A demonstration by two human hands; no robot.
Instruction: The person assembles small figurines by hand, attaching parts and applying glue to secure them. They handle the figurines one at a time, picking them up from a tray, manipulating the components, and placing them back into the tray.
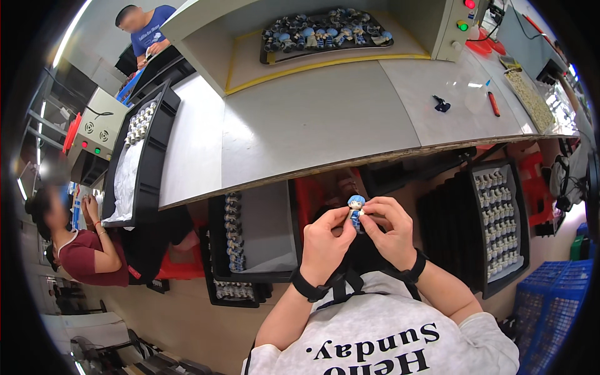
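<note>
A small toy figurine (356,210) with a blue-haired head and a dark blue body is held between both hands, below the front edge of the grey worktable (325,119). My left hand (325,245) pinches its body from the left. My right hand (390,230) grips it from the right, with fingertips at the head. Both wrists wear black bands.
Black trays of figurine parts stand at my lower left (250,237), lower right (500,222) and on the table's left (140,150). A tray of blue-haired figurines (325,34) sits at the far side. A red pen (494,103) lies right. Two other people work at left.
</note>
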